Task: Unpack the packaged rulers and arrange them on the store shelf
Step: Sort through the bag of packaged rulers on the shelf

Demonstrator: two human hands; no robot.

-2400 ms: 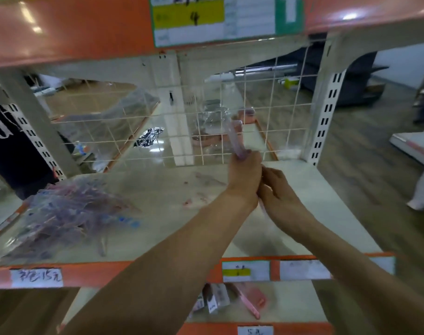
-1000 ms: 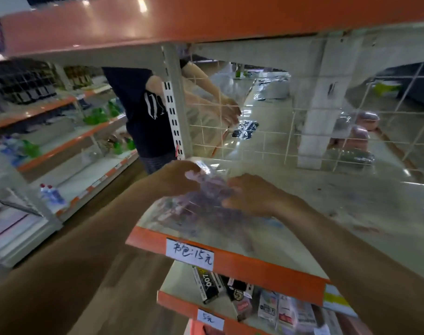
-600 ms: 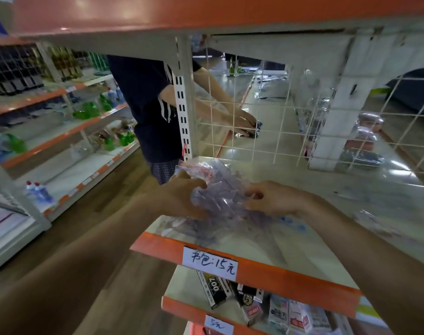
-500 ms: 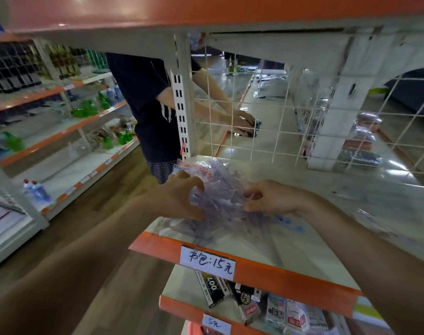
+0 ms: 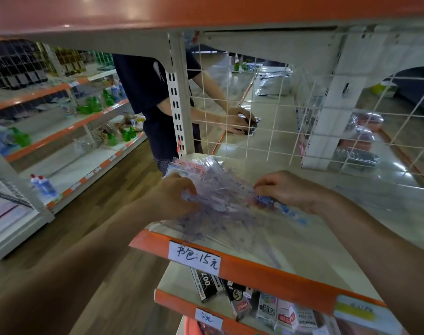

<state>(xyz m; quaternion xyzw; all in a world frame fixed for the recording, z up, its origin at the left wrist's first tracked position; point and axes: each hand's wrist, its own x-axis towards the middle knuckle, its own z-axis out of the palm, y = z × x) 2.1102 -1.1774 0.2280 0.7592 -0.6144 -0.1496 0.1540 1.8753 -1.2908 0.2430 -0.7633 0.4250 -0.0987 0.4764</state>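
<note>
Two orange-fronted levels fill most of the view: an upper shelf (image 5: 206, 10) overhead and, below it, the pale shelf (image 5: 315, 243) where the work is going on. Off to the left, across a wooden floor (image 5: 104, 238), runs another rack (image 5: 61, 146) carrying green bottles (image 5: 92, 106) and two red-capped bottles (image 5: 43, 186). A white wire grid (image 5: 266, 141) forms the back of the shelf, next to a slotted post (image 5: 178, 100). Beyond it stands another person (image 5: 143, 93) in a dark top, holding a dark packet (image 5: 252, 124) on the far side. The packaged rulers (image 5: 218, 197) lie in a loose heap of clear plastic sleeves at the shelf's front left corner, close to the orange edge and just in front of the post. The hands sit on either side of the heap. The left hand (image 5: 174, 197) has its fingers curled into the left flank of the sleeves. The right hand (image 5: 288, 189) pinches the heap's right edge with bent fingertips, where blue print shows through the plastic. A handwritten price label (image 5: 195, 258) sticks to the orange edge below the heap. On the lower shelf (image 5: 179, 279) stand small printed packets (image 5: 266, 308), with a second label (image 5: 208, 316) on its front.
</note>
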